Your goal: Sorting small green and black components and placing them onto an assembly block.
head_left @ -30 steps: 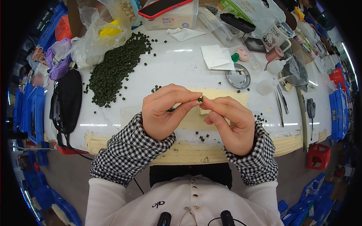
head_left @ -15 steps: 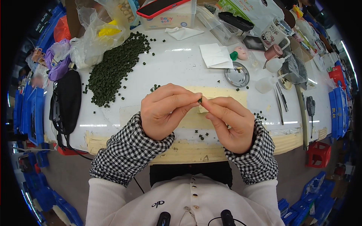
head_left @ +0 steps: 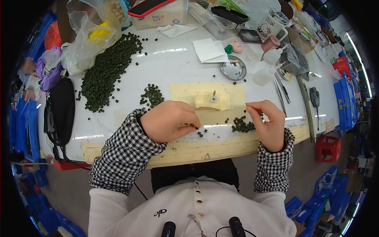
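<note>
Now apart, baring the taped block (head_left: 204, 103) between, seemingly pinching a dark piece (head_left: 197, 128) in the left hand (head_left: 172, 121), with the right hand (head_left: 271, 122) loosely parted

Tabletop (head_left: 162, 67): white, smooth, glossy, light strips mirrored. Table edge (head_left: 177, 156): tan, matt, scuffed; wood or tape, cannot tell. Dark green pieces (head_left: 103, 73): mostly matt; material unclear. Block wrap (head_left: 203, 103): pale yellow, papery, creased. Round dish (head_left: 226, 72): polished metal. Tweezers (head_left: 279, 96): bare metal, slight shine. Squeeze bottle (head_left: 262, 77): translucent plastic. Bag (head_left: 84, 53): thin clear plastic, crinkled. Folded sheets (head_left: 208, 51): white paper, matt. Mug (head_left: 265, 32): glossy. Sleeve covers (head_left: 120, 152): checked cloth, wrinkled, matt. Stool (head_left: 329, 149): red plastic, smooth.
</note>
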A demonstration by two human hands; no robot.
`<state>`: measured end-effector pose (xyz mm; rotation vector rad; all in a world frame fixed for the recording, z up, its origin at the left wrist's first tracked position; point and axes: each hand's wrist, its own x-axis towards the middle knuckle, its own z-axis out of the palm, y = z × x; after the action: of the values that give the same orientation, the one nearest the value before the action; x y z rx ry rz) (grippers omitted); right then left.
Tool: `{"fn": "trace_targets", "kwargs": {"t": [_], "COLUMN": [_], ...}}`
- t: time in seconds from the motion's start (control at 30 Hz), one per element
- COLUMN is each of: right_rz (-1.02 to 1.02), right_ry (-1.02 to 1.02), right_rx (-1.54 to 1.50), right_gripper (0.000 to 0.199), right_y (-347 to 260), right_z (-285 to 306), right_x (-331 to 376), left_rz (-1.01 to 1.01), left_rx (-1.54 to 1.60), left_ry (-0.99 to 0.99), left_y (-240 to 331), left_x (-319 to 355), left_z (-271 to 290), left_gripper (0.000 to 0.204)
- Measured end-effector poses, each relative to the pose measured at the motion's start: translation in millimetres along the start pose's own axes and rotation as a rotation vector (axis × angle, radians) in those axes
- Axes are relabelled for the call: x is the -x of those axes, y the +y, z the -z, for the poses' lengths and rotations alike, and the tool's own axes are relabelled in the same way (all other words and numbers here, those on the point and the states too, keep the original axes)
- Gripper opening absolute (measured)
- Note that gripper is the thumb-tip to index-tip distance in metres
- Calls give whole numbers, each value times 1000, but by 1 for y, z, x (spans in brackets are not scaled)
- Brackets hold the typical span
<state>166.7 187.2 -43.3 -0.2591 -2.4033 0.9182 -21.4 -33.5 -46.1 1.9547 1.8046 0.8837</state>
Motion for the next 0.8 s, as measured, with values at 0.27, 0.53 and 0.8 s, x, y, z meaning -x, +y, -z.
{"fn": "trace_targets", "kwargs": {"t": [0.27, 0.53, 0.8], "right_rz": [241, 460, 494], "right_ry": [-142, -100, -137], "right_rx": [221, 415, 410], "right_gripper": [12, 22, 23], "right_y": [-6, -1, -5], "right_z": [-27, -34, -38], "right_x": [15, 19, 20], "left_rz": [107, 429, 371], "left_rx": [97, 75, -109], "left_ry": [53, 178, 173], "left_y": [-4, -14, -12], "left_x": [0, 14, 10], "left_z": [13, 40, 29], "left_gripper": [12, 13, 14]}}
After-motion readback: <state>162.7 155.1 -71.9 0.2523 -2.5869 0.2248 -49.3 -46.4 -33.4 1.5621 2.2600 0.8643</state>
